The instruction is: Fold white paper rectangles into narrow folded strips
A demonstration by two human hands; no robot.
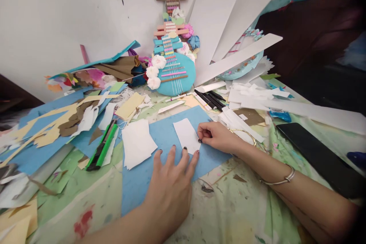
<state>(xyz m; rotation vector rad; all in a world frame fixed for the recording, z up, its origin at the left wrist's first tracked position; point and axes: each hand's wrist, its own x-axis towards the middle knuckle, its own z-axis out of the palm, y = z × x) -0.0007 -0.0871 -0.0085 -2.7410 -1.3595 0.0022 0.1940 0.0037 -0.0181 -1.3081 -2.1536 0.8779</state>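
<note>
A small white paper rectangle (185,133) lies on a blue sheet (162,122) in front of me. My left hand (173,183) is open, its fingers spread, with some fingertips on the lower edge of the white paper and others on the blue sheet. At the paper's right edge is my right hand (219,136), its fingers curled into a pinch. Whatever those fingers hold, if anything, is hidden. To the left of the rectangle, a stack of white paper pieces (137,143) rests on the same blue sheet.
A green utility knife (103,145) lies left, beside blue and yellow paper scraps (65,122). Black markers (210,99) are behind the sheet. A blue paper lute (178,74) leans against the wall. White boards (217,19) and a black phone (317,156) are at right.
</note>
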